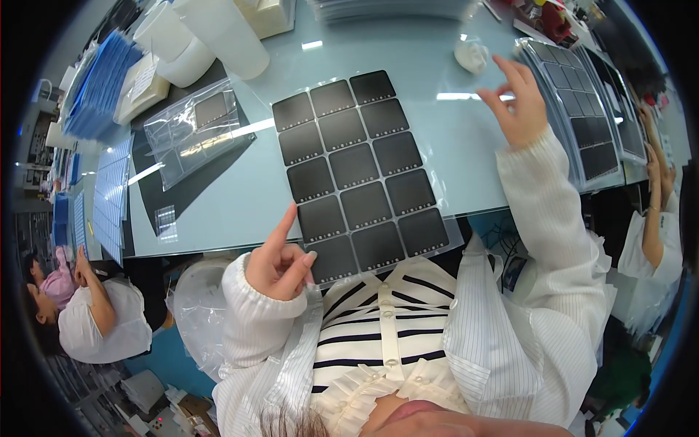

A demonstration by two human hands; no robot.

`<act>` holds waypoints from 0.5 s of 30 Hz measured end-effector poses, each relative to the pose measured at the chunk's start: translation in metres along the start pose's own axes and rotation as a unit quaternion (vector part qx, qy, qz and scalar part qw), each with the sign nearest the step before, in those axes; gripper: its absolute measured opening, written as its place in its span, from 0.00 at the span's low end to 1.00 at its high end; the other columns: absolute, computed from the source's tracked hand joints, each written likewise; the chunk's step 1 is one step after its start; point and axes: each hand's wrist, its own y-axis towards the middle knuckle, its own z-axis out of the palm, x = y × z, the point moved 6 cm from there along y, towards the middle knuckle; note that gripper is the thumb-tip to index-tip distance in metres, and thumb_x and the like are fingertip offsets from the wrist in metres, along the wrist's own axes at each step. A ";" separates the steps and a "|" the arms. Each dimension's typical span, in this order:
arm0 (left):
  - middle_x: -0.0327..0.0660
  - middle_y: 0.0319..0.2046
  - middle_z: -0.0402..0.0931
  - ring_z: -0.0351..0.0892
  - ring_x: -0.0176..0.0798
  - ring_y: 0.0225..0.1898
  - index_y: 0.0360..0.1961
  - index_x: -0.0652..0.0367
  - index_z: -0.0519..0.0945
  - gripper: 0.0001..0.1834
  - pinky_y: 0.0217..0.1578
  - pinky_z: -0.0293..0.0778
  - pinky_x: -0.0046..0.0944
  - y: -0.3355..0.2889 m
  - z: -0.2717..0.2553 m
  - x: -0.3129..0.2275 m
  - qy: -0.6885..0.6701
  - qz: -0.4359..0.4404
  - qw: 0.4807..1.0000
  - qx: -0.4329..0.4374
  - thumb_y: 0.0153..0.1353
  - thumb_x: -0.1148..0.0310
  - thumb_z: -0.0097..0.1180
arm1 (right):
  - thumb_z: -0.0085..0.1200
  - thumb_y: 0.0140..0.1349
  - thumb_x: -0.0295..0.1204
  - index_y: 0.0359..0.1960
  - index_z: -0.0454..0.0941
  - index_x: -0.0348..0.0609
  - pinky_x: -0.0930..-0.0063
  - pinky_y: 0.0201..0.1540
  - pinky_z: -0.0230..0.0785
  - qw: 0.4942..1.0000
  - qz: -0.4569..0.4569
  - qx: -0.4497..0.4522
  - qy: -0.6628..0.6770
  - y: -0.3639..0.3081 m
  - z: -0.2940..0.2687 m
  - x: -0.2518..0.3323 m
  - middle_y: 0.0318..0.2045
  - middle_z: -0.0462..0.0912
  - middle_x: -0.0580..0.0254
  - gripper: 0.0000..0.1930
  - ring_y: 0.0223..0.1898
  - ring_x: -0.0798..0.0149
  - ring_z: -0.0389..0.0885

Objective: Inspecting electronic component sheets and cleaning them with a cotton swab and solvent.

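Note:
A clear sheet carrying rows of dark rounded panels [354,164] lies on the glass-topped table in front of me. It is slightly tilted, and its near end overhangs the table edge. My left hand [279,264] grips its near left corner, with the thumb on a panel and the index finger stretched along the side. To the right, above the table, my right hand [518,105] is raised with thumb and fingers apart and nothing between them. Just beyond its fingertips sits a small crumpled white wad [472,56]; its material is unclear.
At far left stand white plastic cups [226,36] and a stack of blue sheets [102,84]. A clear pouch [193,135] lies on a dark sheet nearby. More dark-panelled sheets [575,109] are piled at right. A person [105,313] sits at left; another person's arms [653,189] show at right.

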 end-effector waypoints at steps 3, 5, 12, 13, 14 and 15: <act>0.36 0.13 0.73 0.67 0.23 0.13 0.65 0.64 0.44 0.36 0.17 0.64 0.23 -0.006 0.007 0.006 0.021 0.048 0.999 0.006 0.59 0.78 0.47 | 0.58 0.54 0.29 0.44 0.75 0.34 0.81 0.27 0.70 0.935 0.089 0.227 0.256 -0.056 -0.010 0.000 0.25 0.78 0.61 0.17 0.25 0.72 0.77; 0.36 0.13 0.73 0.66 0.23 0.12 0.66 0.64 0.44 0.37 0.16 0.63 0.23 -0.010 0.014 0.009 0.015 0.029 0.999 0.006 0.59 0.78 0.47 | 0.57 0.55 0.28 0.38 0.77 0.31 0.80 0.25 0.72 0.806 0.210 0.478 0.279 -0.099 -0.014 0.022 0.21 0.80 0.57 0.12 0.24 0.69 0.80; 0.36 0.15 0.72 0.67 0.23 0.14 0.66 0.63 0.43 0.38 0.15 0.62 0.22 -0.015 0.041 0.006 0.004 0.041 0.999 -0.002 0.58 0.80 0.48 | 0.49 0.61 0.31 0.34 0.77 0.30 0.80 0.22 0.72 0.680 0.324 0.430 0.497 -0.183 0.016 0.046 0.31 0.81 0.45 0.12 0.21 0.62 0.80; 0.36 0.14 0.72 0.68 0.23 0.14 0.66 0.63 0.43 0.38 0.16 0.63 0.22 -0.019 0.044 0.000 0.031 0.061 0.998 0.000 0.58 0.79 0.48 | 0.49 0.61 0.31 0.34 0.77 0.30 0.80 0.22 0.72 0.689 0.319 0.421 0.496 -0.184 0.014 0.051 0.31 0.81 0.45 0.12 0.21 0.62 0.80; 0.36 0.15 0.73 0.69 0.23 0.15 0.66 0.63 0.44 0.39 0.18 0.65 0.23 -0.018 0.045 -0.007 0.066 0.060 0.996 0.007 0.56 0.79 0.50 | 0.46 0.63 0.30 0.34 0.75 0.29 0.80 0.21 0.72 0.653 0.370 0.392 0.532 -0.185 0.019 0.048 0.31 0.81 0.43 0.13 0.20 0.61 0.80; 0.36 0.15 0.73 0.69 0.23 0.15 0.66 0.63 0.44 0.39 0.18 0.65 0.23 -0.017 0.044 -0.009 0.067 0.064 0.996 0.012 0.56 0.79 0.50 | 0.43 0.64 0.29 0.34 0.74 0.27 0.79 0.21 0.72 0.614 0.418 0.359 0.566 -0.185 0.022 0.047 0.32 0.80 0.41 0.13 0.20 0.60 0.80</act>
